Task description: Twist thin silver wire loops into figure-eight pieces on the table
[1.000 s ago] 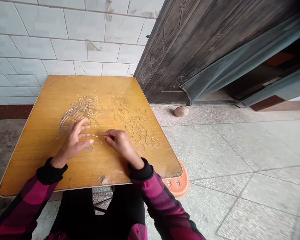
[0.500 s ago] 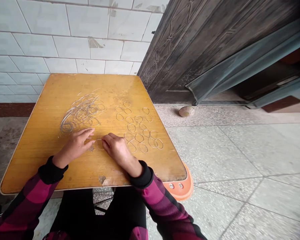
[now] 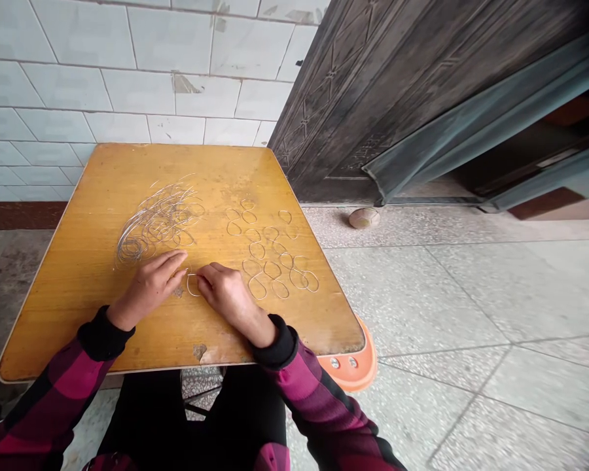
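A small loop of thin silver wire point(image 3: 192, 285) lies on the table between my hands. My right hand point(image 3: 226, 296) pinches its edge with the fingertips. My left hand point(image 3: 150, 286) rests just left of the loop, its fingers extended towards it, and I cannot see it gripping anything. Above that hand sits a tangled pile of wire pieces point(image 3: 157, 222). Several finished wire loops point(image 3: 269, 261) lie in a loose group to the right on the yellow wooden tabletop point(image 3: 216, 170).
The table's worn near edge is chipped point(image 3: 199, 353). An orange stool point(image 3: 352, 369) shows below its right corner. White tiled wall point(image 3: 142, 85) stands behind, a dark wooden door point(image 3: 373, 98) to the right, and a small round object point(image 3: 364, 218) lies on the speckled floor point(image 3: 446, 307).
My left hand has moved closer to the wire loop, its fingers drawn together. My right hand stays at the loop. The view has shifted only slightly.
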`<state>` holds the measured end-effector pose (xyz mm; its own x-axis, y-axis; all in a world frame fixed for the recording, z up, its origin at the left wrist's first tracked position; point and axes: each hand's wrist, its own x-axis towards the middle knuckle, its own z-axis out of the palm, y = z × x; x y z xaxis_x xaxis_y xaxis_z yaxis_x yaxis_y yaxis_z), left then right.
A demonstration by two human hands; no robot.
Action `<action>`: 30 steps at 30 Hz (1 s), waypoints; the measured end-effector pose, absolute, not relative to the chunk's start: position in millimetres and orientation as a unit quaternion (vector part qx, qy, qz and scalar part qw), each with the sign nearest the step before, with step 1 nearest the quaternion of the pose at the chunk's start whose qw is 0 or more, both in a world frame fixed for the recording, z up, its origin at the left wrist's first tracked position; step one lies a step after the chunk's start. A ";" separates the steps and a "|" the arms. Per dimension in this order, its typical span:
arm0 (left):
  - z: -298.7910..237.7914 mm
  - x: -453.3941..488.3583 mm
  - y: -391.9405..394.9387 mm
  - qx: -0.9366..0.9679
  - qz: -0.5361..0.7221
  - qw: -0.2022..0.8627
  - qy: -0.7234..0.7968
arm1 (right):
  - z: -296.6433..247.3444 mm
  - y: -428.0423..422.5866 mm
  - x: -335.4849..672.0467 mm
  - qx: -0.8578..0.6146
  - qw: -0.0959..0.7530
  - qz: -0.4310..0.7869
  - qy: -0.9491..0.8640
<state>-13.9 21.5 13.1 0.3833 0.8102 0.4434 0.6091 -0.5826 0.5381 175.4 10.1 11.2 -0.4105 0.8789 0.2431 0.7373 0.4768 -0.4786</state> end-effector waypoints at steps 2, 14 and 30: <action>14.5 -12.6 21.0 0.809 0.369 0.170 0.425 | 10.9 10.7 175.5 -0.488 0.244 0.155 -0.824; 19.2 -12.5 22.0 0.531 0.420 0.509 0.532 | 5.5 11.7 175.3 -0.527 0.238 0.022 -0.816; 18.2 6.3 16.0 0.484 0.402 0.588 0.508 | 3.6 8.3 169.6 -0.523 0.207 -0.010 -0.827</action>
